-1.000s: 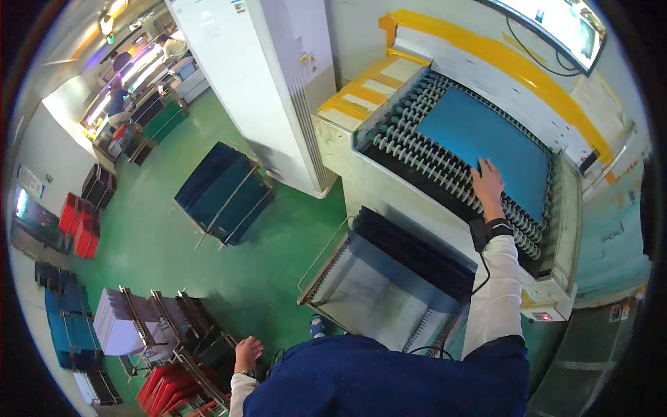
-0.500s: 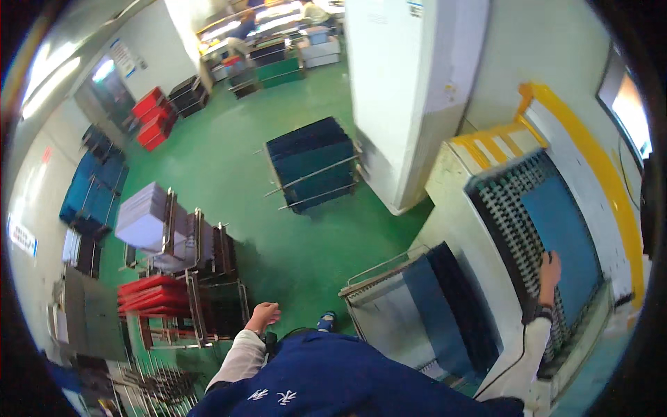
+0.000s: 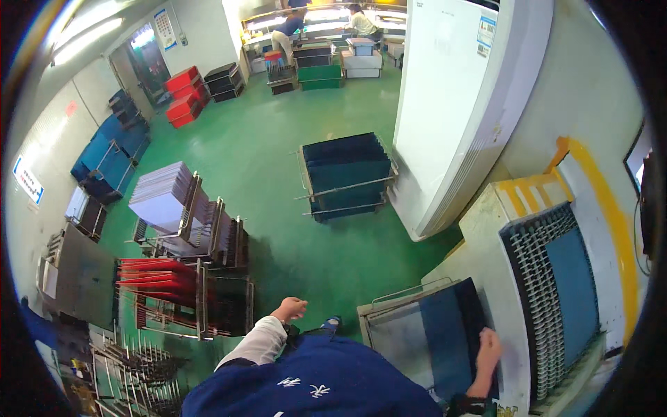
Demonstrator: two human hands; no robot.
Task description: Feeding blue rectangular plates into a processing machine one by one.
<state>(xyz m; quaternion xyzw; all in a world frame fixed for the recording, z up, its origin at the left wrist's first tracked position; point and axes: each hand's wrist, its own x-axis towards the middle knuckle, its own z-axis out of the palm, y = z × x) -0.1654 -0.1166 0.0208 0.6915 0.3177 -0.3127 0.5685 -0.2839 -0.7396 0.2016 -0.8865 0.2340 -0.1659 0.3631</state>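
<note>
My right hand (image 3: 489, 352) hovers by the outer edge of the dark panels (image 3: 464, 326), its fingers part bent and nothing visible in them. Those thin panels stand in a metal rack (image 3: 363, 326) in front of me, beside blue panels (image 3: 442, 332) and a grey-white one (image 3: 403, 344). Further right, a flat blue panel (image 3: 571, 292) lies on the roller conveyor (image 3: 538, 299) of a machine, with no hand on it. Held in front of my body, my left hand (image 3: 290, 308) is loosely curled with nothing in it.
Left of me stand racks of red panels (image 3: 156, 281) and pale lilac panels (image 3: 163, 198). A rack of dark blue panels (image 3: 347, 174) sits on the green floor ahead, beside a tall white cabinet (image 3: 445, 104). Two people work at a lit bench (image 3: 326, 24) far off.
My right hand has left the blue panel on the conveyor and come down to the rack of dark panels. The view has turned, shifting the surroundings rightward at the back.
</note>
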